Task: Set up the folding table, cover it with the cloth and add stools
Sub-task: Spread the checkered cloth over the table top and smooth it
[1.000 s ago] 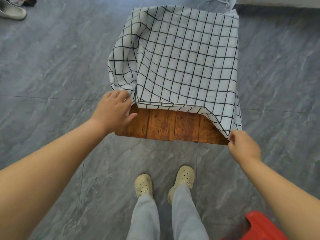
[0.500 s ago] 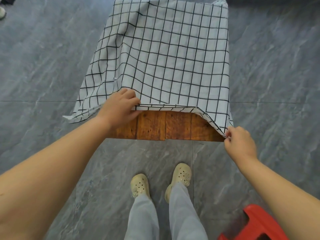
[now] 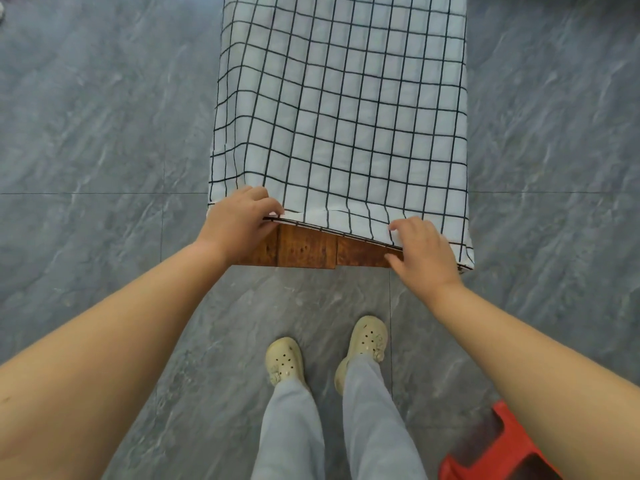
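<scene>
Cloth (image 3: 341, 109), white with a black grid, lies over the wooden folding table (image 3: 306, 249); it hangs down both sides, while a strip of bare wood shows along the near edge. Left hand (image 3: 239, 221) is at the near-left corner, thumb and fingers pinched shut on the hem. Hem runs slantwise from there, farther back on the left, closer to the edge on the right. Right hand (image 3: 424, 252) sits just short of the near-right corner, fingers curled onto the hem and thumb beneath; whether it truly nips the fabric, cannot tell. Red stool (image 3: 491, 452) stands on the floor at far right, not yet placed. Judgement: fabric looks thin, light and limp, likely to slide on smooth wood. Best held at the hem near both corners and drawn evenly.
</scene>
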Demonstrator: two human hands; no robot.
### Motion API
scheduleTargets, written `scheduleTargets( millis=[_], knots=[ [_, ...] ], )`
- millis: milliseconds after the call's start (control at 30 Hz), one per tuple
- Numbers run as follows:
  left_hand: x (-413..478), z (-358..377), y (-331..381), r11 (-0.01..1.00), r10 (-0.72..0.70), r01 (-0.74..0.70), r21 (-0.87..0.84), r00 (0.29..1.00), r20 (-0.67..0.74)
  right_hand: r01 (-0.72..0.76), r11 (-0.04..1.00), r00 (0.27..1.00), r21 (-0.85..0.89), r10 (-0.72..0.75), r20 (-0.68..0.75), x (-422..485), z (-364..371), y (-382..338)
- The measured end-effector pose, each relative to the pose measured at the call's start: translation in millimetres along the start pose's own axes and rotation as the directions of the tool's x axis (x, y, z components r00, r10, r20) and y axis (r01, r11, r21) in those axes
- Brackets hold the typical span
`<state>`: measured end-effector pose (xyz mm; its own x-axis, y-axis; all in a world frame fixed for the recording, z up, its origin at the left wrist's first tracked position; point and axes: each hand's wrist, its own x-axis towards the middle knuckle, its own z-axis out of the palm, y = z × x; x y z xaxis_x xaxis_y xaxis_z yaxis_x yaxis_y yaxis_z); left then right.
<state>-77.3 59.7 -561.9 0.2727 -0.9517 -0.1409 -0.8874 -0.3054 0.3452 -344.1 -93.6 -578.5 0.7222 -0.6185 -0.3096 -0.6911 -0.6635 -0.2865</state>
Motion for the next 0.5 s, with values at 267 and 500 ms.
scheduleTargets(
  millis=[267,500],
  knots=[
    [-24,1,-2,1.0,0.002,-0.001,0.006,0.993,-0.114,0.008,0.993,0.987,0.116,0.011,-0.158,-14,11,-8],
    [-59,10,6,0.996,-0.043,0.028,-0.088,0.985,-0.166,0.02,0.986,0.946,0.165,0.034,-0.323,-46,13,-10]
  ],
)
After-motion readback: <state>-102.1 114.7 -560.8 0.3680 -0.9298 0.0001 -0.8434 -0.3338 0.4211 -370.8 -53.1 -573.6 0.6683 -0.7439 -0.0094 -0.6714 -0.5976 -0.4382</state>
